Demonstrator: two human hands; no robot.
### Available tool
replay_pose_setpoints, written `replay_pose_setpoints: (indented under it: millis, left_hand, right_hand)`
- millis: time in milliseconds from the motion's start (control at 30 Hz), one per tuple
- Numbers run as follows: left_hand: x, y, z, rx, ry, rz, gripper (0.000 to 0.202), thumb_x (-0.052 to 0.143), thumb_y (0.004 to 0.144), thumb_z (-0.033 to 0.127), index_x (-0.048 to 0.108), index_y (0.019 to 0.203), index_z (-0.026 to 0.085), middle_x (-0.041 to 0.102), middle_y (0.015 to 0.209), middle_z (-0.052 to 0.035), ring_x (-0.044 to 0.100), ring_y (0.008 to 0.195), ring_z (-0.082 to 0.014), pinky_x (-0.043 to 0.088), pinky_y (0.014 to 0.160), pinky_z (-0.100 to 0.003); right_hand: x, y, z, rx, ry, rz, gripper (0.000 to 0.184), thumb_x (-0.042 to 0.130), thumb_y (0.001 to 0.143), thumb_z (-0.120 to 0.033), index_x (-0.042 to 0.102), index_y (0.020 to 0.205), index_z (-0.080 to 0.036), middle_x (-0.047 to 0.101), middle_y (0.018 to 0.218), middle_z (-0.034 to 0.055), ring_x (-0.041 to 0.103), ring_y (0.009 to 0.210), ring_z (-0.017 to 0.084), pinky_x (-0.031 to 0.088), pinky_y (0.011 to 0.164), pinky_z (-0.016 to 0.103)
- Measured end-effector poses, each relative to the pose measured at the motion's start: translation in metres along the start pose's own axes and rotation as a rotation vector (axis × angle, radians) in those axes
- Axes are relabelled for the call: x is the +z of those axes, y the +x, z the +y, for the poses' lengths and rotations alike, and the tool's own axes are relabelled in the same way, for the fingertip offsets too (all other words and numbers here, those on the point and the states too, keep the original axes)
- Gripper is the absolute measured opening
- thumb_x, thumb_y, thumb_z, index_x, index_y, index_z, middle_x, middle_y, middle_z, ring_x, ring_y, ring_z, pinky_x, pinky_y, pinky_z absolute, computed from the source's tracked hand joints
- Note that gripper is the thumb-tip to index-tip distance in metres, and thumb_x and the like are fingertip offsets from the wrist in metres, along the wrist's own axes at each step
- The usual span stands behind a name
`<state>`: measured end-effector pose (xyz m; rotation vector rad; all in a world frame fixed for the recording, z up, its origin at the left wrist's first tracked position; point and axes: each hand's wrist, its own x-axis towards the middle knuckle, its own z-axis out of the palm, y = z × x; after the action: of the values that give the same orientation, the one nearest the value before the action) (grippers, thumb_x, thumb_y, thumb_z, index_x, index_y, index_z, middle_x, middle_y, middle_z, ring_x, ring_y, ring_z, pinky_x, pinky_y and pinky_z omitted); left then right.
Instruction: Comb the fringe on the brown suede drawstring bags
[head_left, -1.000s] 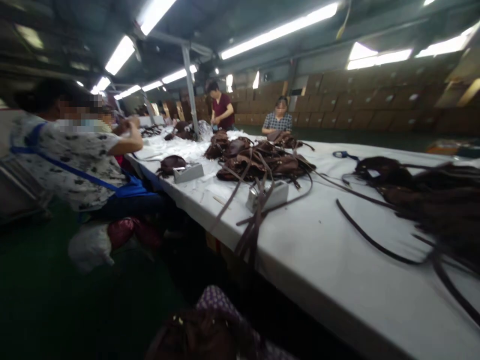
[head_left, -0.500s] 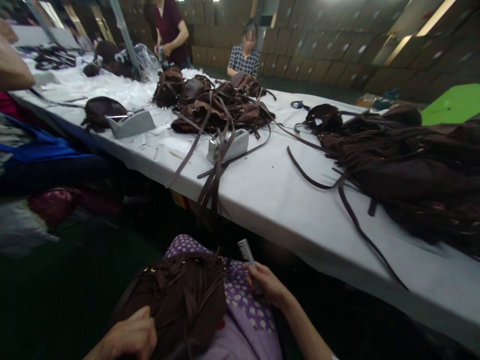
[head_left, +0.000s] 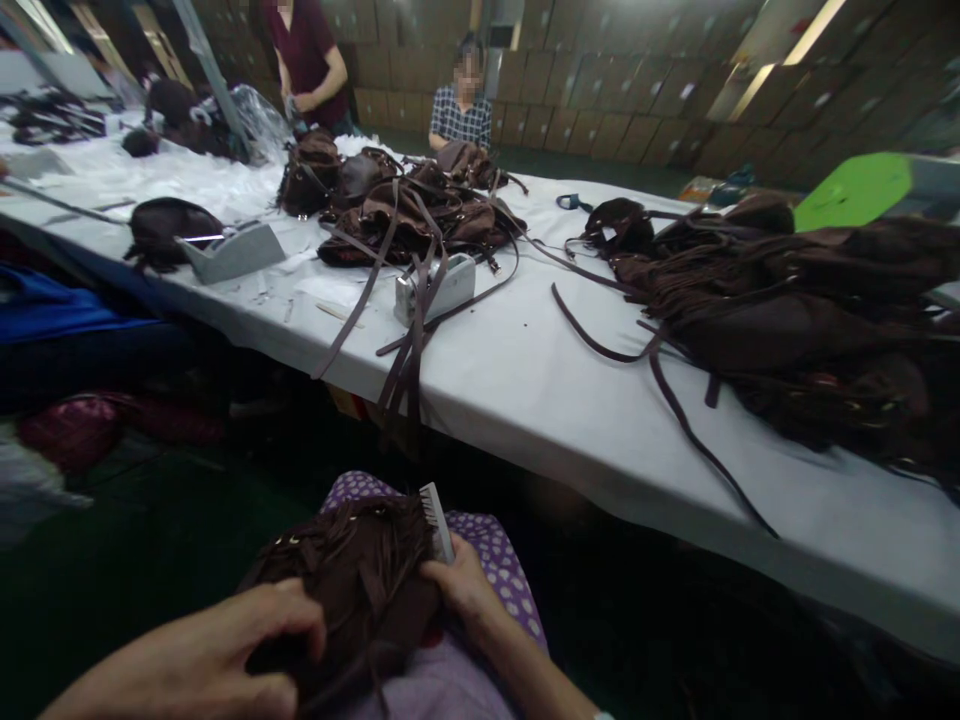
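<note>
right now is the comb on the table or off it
Off it: the right hand holds the comb beside the brown bag.

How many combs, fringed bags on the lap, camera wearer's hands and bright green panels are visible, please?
Comb: 1
Fringed bag on the lap: 1
Left hand and right hand: 2
Bright green panel: 1
Total: 5

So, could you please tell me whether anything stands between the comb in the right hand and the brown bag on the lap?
Nothing visible does: the right hand holds the comb at the brown bag's edge, teeth facing its fringe.
</note>
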<state>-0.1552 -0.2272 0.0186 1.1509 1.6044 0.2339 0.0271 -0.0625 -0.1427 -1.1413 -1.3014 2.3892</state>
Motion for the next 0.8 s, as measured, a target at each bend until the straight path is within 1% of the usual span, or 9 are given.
replay_pose_setpoints:
  millis: [67,133,200,267,333,467,600,700,800]
  left_hand:
    - [-0.020,0.020,0.003,-0.031,0.077,0.271,0.042,0.062,0.078,0.039,0.057,0.119,0.029,0.057,0.124,-0.0035,0.046,0.118,-0.0255,0.032,0.103,-0.038]
    - [-0.031,0.055,-0.002,-0.004,0.108,0.486,0.066,0.067,0.072,0.047,0.051,0.130,0.022,0.043,0.142,-0.0118,0.030,0.133,-0.0319,0.015,0.111,-0.046]
    - [-0.034,0.095,-0.009,-0.015,0.061,0.464,0.082,0.073,0.064,0.048,0.047,0.134,0.015,0.041,0.143,-0.0191,0.033,0.132,-0.0366,0.020,0.109,-0.048]
    - [-0.033,0.127,-0.016,-0.010,-0.003,0.387,0.069,0.076,0.060,0.047,0.060,0.120,0.016,0.058,0.127,-0.0169,0.050,0.117,-0.0360,0.034,0.102,-0.044]
    - [-0.032,0.143,-0.021,-0.010,-0.071,0.338,0.051,0.075,0.061,0.047,0.068,0.102,0.019,0.066,0.112,-0.0124,0.057,0.108,-0.0343,0.040,0.096,-0.041]
    - [-0.037,0.130,-0.033,-0.040,-0.249,0.276,0.046,0.070,0.069,0.050,0.068,0.105,0.021,0.064,0.121,-0.0082,0.052,0.118,-0.0308,0.037,0.101,-0.038]
    - [-0.039,0.105,-0.041,-0.086,-0.455,0.218,0.060,0.084,0.056,0.035,0.067,0.111,0.023,0.062,0.126,-0.0071,0.050,0.123,-0.0294,0.034,0.106,-0.037]
    - [-0.031,0.098,-0.039,-0.116,-0.623,0.288,0.056,0.084,0.054,0.032,0.069,0.106,0.021,0.066,0.120,-0.0079,0.054,0.119,-0.0290,0.036,0.105,-0.037]
    - [-0.022,0.099,-0.032,-0.156,-0.806,0.392,0.049,0.079,0.061,0.042,0.068,0.101,0.017,0.071,0.106,-0.0102,0.064,0.102,-0.0282,0.047,0.092,-0.038]
  right_hand:
    - [0.003,0.003,-0.001,-0.042,-0.001,0.009,0.043,0.061,0.054,-0.012,0.061,0.097,-0.015,0.071,0.086,0.0033,0.066,0.078,0.022,0.052,0.067,0.029]
    - [0.004,0.005,-0.004,-0.081,-0.007,0.004,0.043,0.060,0.053,-0.009,0.062,0.096,-0.015,0.071,0.086,0.0026,0.065,0.078,0.021,0.051,0.067,0.028]
    - [0.005,0.003,-0.009,-0.139,-0.035,-0.014,0.043,0.060,0.054,-0.009,0.062,0.097,-0.015,0.071,0.089,0.0027,0.064,0.078,0.020,0.051,0.068,0.028]
    - [0.005,-0.001,-0.014,-0.220,-0.092,-0.027,0.041,0.060,0.057,-0.010,0.063,0.098,-0.016,0.070,0.091,0.0028,0.063,0.077,0.019,0.050,0.068,0.028]
    - [0.003,-0.007,-0.018,-0.296,-0.138,-0.041,0.038,0.059,0.061,-0.011,0.063,0.099,-0.016,0.070,0.089,0.0021,0.063,0.076,0.018,0.049,0.067,0.027]
    - [-0.003,-0.016,-0.019,-0.326,-0.137,-0.029,0.031,0.057,0.066,-0.013,0.062,0.097,-0.016,0.068,0.083,0.0006,0.062,0.077,0.018,0.049,0.068,0.027]
    - [-0.006,-0.010,-0.012,-0.279,-0.200,0.049,0.019,0.060,0.071,-0.023,0.060,0.089,-0.015,0.064,0.076,0.0008,0.059,0.069,0.016,0.047,0.061,0.025]
    - [-0.009,-0.006,-0.012,-0.277,-0.245,0.070,0.023,0.051,0.083,-0.037,0.058,0.088,-0.015,0.063,0.073,0.0023,0.058,0.065,0.016,0.046,0.057,0.025]
    - [-0.016,-0.009,-0.021,-0.305,-0.341,0.124,0.031,0.041,0.090,-0.040,0.060,0.094,-0.015,0.060,0.067,0.0022,0.057,0.059,0.017,0.044,0.055,0.026]
